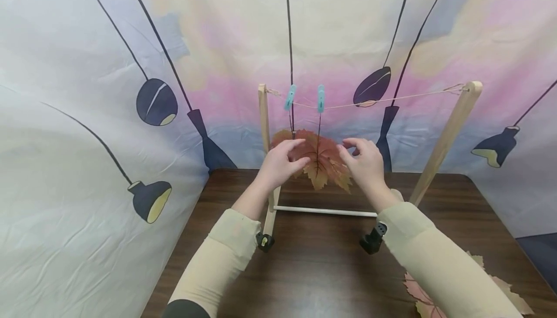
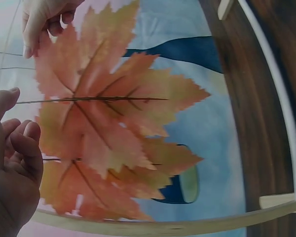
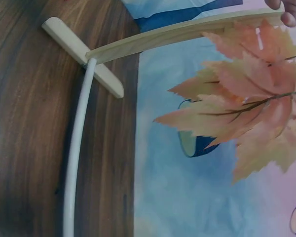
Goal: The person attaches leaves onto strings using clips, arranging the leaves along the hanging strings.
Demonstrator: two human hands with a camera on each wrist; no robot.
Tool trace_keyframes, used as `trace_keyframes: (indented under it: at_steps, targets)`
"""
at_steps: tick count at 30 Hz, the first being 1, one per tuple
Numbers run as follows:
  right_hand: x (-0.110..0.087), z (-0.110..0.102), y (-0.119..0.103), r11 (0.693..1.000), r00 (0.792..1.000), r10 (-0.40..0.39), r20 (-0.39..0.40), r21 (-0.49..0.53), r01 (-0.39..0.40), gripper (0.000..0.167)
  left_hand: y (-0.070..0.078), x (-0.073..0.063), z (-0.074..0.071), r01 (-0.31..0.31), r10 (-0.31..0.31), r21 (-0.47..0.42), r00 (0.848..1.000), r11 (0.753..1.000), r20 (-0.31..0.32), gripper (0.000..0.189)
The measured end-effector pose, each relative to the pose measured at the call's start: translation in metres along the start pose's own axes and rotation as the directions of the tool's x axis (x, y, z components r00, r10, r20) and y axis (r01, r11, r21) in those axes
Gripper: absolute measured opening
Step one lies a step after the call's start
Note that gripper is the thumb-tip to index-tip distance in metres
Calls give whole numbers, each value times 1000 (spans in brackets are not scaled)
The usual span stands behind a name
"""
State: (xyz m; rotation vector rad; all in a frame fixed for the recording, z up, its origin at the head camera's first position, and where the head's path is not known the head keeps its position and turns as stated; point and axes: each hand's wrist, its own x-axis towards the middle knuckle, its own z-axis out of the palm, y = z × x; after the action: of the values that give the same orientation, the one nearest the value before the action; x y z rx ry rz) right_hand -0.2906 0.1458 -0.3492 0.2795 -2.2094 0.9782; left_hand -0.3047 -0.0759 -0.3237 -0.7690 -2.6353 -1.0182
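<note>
Two sleeves (image 1: pixel 217 255) are extended toward two overlapping leaves (image 1: pixel 324 156), hung from one cord (image 1: pixel 406 97) by two pegs (image 1: pixel 321 98). Left hand (image 1: pixel 278 166): empty, thumb parted from fingers. Right hand (image 1: pixel 365 163): grip cannot be told. Both pegs are shown by the head view only.

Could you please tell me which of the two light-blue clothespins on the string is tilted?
It is the left clothespin, the one nearer the left wooden post: its top leans to the right, while the right clothespin is nearly upright.
</note>
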Motion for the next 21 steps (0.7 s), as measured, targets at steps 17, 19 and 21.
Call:
trace_keyframes:
  at_steps: [17, 19, 21]
  targets:
    - [-26, -2, 38, 999, 998, 24, 52, -32, -22, 25, -42, -26, 26, 131, -129, -69, 991, 989, 36, 49]
    - [-28, -2, 41, 999, 997, 29, 65, -36, -26, 25, -46, -28, 26, 140, -138, -66, 990, 988, 38, 49]
    - [-32, -3, 45, 999, 997, 35, 74, -39, -32, 26, -50, -31, 27, 149, -147, -64, 988, 987, 40, 49]
